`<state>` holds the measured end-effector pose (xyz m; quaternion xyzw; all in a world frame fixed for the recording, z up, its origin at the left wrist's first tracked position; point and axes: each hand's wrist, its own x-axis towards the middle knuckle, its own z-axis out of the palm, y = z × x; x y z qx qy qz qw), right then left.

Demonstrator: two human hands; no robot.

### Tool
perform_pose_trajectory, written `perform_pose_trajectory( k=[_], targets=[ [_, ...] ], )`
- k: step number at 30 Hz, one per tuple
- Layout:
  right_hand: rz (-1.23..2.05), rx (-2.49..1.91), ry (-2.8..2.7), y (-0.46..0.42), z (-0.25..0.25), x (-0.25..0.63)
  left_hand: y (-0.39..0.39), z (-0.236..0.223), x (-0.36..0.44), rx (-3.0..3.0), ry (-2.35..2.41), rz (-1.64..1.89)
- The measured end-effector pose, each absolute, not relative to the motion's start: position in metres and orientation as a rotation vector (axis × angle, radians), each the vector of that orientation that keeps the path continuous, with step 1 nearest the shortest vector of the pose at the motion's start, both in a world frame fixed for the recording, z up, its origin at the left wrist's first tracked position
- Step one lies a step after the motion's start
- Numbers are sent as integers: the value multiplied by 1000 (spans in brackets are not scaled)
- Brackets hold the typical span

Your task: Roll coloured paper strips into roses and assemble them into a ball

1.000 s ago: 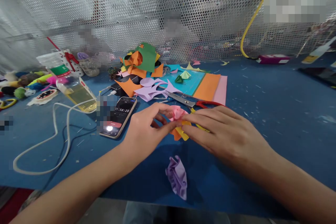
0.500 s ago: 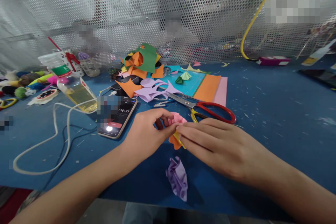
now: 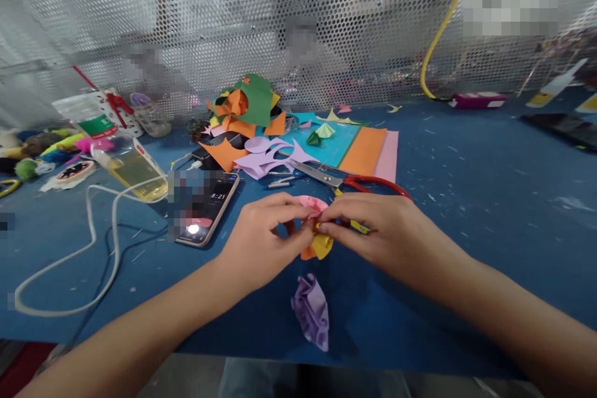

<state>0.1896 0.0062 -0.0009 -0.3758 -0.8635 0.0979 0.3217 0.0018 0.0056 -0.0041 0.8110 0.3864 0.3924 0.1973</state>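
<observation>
Paper flower held at centre of worktop

Paper flower [image 3: 313, 224]: a small crumpled assembly with a pink ruffled top and orange and yellow layers beneath. It is held just above the blue worktop [image 3: 466, 199], just right of the phone [image 3: 205, 206], which serves as the landmark below.

Hand state. The left hand [image 3: 261, 242] has thumb and forefinger pinched together on the pink ruffle. The right hand [image 3: 373, 230] has its fingers closed on the yellow and orange layers from the opposite side. Both sets of fingers meet at the piece; neither is spread.

Orientation. The flower has no clear long axis; it is roughly round. The pink face points up and away from the person, and the orange and yellow layers hang toward the worktop.

Procedure note (judgement). Keep the pinch at the centre, where the layers meet, so that they do not slide apart. Press lightly; thin paper creases and tears at the folds. Rest the wrists on the worktop for steadiness.

Surroundings. A purple crumpled paper [image 3: 310, 312] lies nearer the person than the phone, to its right. Red-handled scissors [image 3: 345, 181] lie right of the phone, behind the hands. Coloured paper scraps [image 3: 247, 112] are piled beyond the phone. A white cable [image 3: 93, 224] loops to its left.
</observation>
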Motion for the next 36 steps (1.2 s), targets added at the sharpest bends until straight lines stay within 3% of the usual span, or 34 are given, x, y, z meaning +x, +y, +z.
perform_pose_trajectory(
  k=[8,22,31,36],
  targets=[
    [329,-1058,-2223,6,1,190,10,-4,1,2246,1019,1019],
    [295,-989,-2204,6,5,195,17,0,-3,1576,1001,858],
    [289,-987,-2219,7,7,196,16,1,-1,1584,1001,858],
    [51,-805,-2295,7,2,197,9,2,0,1776,1063,995]
  ],
)
